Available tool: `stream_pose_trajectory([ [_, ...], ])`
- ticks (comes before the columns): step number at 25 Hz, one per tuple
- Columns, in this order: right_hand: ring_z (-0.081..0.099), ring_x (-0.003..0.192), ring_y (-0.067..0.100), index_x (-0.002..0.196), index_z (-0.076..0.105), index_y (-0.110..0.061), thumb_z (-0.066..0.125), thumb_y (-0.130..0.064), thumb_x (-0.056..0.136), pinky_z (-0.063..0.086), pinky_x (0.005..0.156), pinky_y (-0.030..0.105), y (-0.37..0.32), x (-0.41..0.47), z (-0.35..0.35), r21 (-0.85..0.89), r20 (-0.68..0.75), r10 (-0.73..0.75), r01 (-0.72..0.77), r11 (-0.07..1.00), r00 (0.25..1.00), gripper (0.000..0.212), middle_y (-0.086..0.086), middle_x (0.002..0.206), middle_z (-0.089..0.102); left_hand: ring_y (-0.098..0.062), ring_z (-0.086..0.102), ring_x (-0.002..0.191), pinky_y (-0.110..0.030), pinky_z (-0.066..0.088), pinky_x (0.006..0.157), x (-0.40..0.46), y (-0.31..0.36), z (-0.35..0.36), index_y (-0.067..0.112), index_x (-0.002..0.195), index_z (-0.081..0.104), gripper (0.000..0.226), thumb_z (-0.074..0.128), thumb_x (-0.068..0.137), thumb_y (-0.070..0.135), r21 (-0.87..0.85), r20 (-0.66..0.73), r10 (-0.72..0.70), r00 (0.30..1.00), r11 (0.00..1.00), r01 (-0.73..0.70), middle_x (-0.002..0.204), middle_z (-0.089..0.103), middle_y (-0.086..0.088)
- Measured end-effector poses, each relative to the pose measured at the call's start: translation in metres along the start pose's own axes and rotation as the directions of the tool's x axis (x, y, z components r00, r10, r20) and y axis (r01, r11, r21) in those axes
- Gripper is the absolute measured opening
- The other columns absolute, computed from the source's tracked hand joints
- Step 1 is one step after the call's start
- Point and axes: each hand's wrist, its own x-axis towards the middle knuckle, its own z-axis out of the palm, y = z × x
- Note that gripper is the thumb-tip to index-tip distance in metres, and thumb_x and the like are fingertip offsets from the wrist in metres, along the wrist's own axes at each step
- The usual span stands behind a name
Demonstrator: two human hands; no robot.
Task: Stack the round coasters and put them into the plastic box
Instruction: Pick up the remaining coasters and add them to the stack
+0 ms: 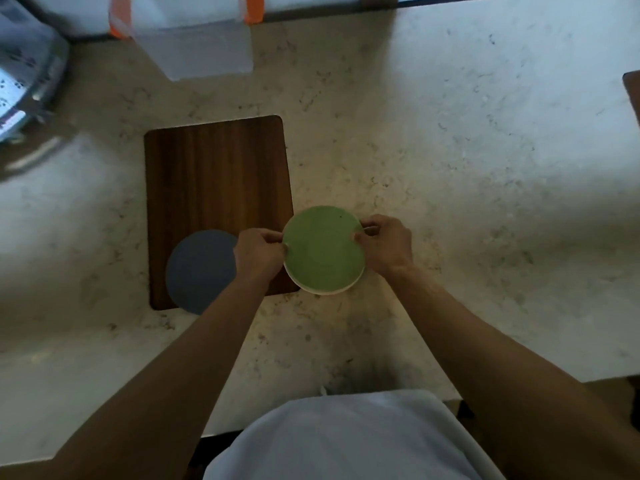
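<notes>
A green round coaster (323,249) lies on top of a pale one whose rim shows along its lower edge. Both hands pinch this small stack: my left hand (258,254) grips its left edge and my right hand (386,245) grips its right edge. The stack is held over the lower right corner of a dark wooden board (214,174). A blue-grey round coaster (201,271) lies flat on the board's lower left part, partly over its front edge. The clear plastic box (204,46) with orange clips stands at the back of the counter.
The pale stone counter (467,150) stretches wide to the right. A metal pot with a handle (24,91) sits at the far left. A brown edge (632,95) juts in at the far right.
</notes>
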Motion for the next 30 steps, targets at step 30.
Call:
stream_pose_trajectory([
  [30, 0.057, 0.069, 0.009, 0.105, 0.051, -0.014, 0.063, -0.018, 0.085, 0.047, 0.057, 0.023, -0.017, -0.013, 0.022, -0.092, -0.005, 0.157, -0.157, 0.983, 0.988, 0.024, -0.003, 0.089, 0.059, -0.024, 0.069, 0.071, -0.039, 0.059, 0.066, 0.002, 0.006, -0.001, 0.018, 0.062, 0.061, 0.016, 0.068, 0.074, 0.011, 0.026, 0.027, 0.006, 1.0, 1.0, -0.007, 0.07, 0.067, -0.002],
])
